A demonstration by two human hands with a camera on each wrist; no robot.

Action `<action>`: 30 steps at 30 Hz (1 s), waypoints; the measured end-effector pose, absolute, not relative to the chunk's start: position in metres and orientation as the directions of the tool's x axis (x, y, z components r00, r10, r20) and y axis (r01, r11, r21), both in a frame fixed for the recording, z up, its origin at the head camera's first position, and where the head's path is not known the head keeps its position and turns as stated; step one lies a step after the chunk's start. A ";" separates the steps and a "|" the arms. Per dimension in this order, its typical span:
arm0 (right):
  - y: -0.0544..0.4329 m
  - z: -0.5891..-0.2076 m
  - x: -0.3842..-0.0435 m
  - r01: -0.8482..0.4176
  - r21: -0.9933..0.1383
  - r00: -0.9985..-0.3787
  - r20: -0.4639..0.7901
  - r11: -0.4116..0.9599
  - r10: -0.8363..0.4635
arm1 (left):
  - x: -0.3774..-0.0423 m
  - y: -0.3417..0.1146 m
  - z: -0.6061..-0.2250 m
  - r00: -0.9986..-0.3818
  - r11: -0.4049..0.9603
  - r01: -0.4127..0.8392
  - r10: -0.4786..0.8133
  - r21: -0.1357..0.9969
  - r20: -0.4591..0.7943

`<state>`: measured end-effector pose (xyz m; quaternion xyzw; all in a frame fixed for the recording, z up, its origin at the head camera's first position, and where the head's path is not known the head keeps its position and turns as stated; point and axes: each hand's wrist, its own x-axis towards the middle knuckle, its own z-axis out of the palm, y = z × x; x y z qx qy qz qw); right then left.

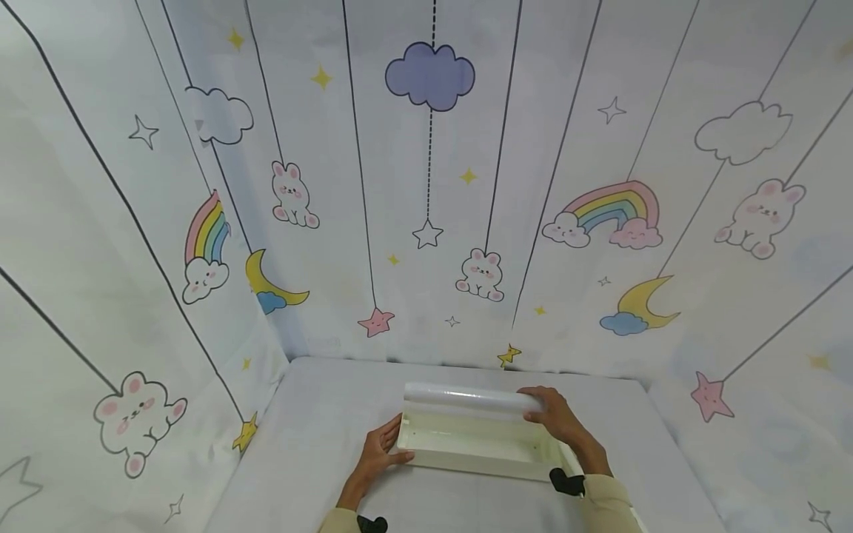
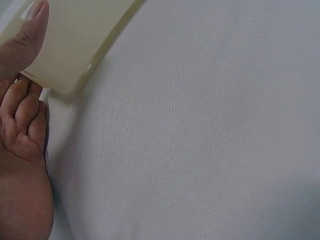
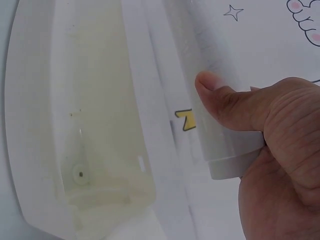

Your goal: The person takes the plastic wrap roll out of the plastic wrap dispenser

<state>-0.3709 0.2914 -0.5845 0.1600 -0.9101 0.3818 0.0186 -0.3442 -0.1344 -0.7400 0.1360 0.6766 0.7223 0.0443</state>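
A long cream plastic box (image 1: 480,468), its hollow inside facing up, lies across the white table. My left hand (image 1: 378,453) grips its left end; in the left wrist view the thumb presses one face of the box (image 2: 80,40) while the fingers curl under the edge. Behind and above the box is a roll of clear plastic wrap (image 1: 460,396), roughly parallel to it. My right hand (image 1: 560,416) holds the roll's right end, with the thumb lying along the roll (image 3: 212,135) and the core end poking out below it in the right wrist view.
White cloth covers the table (image 1: 320,414). A printed curtain (image 1: 426,163) with clouds, rabbits and rainbows rises at the back and both sides. Black straps (image 1: 566,481) sit at the wrists, over beige sleeves (image 1: 606,503).
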 end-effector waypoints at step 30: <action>0.289 -0.577 -0.370 -0.310 -0.680 -0.948 0.169 0.664 -0.269 | -0.341 -0.134 -0.733 -0.957 -0.053 0.133 0.254 0.990 0.142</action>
